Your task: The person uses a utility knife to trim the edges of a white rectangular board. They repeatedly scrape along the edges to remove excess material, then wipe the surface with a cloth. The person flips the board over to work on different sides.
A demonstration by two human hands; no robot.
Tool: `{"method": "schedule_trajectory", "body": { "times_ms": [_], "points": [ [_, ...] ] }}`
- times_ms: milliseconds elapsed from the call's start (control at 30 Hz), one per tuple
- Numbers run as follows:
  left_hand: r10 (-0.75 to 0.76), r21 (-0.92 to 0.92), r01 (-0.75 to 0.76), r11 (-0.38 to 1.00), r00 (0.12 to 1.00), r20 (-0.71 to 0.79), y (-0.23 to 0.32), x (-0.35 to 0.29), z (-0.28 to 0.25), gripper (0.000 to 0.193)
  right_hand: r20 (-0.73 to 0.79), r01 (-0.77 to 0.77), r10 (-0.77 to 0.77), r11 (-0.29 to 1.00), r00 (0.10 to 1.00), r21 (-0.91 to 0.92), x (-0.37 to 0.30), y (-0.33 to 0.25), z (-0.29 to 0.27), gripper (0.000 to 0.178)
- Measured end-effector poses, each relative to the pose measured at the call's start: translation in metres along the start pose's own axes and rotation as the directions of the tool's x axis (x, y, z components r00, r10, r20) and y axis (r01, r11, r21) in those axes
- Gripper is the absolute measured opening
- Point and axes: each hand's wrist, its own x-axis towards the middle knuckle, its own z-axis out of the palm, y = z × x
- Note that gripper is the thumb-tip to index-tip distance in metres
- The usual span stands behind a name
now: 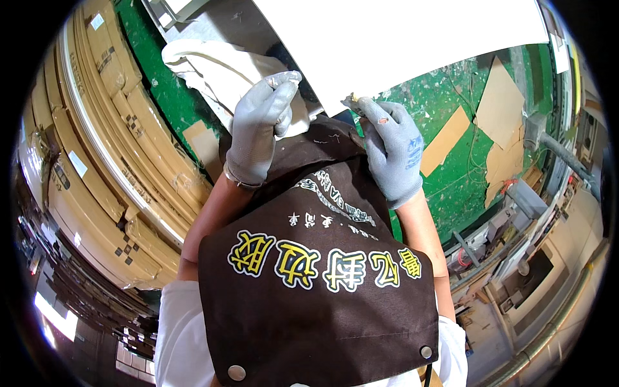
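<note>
Both my hands wear grey work gloves and are raised in front of my brown apron [316,284]. My left hand [258,129] is closed, its fingertips pinching against the lower edge of a large white panel [412,39], next to a crumpled white cloth [219,71]. My right hand [390,151] grips the panel's lower corner between thumb and fingers, where a small yellowish bit shows. The panel slants across the top of the view.
A tall stack of flat cardboard-wrapped boards [109,148] fills the left side. The floor [458,180] is green with cardboard scraps [496,103] lying on it. Grey machine parts and a pipe [554,148] stand at the right.
</note>
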Motion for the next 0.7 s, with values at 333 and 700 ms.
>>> {"method": "schedule_trajectory", "body": {
  "times_ms": [333,700],
  "points": [
    [-0.011,0.002,0.011,1.000,1.000,-0.017,0.003,0.002,0.002,0.022,0.006,0.017,-0.017,1.000,1.000,-0.011,0.001,0.003,0.000,0.044],
    [0.079,0.089,-0.079,0.993,0.997,0.009,-0.006,-0.001,0.000,0.024,-0.005,0.019,-0.019,0.998,1.000,0.056,0.004,-0.002,-0.005,0.041]
  ]
}}
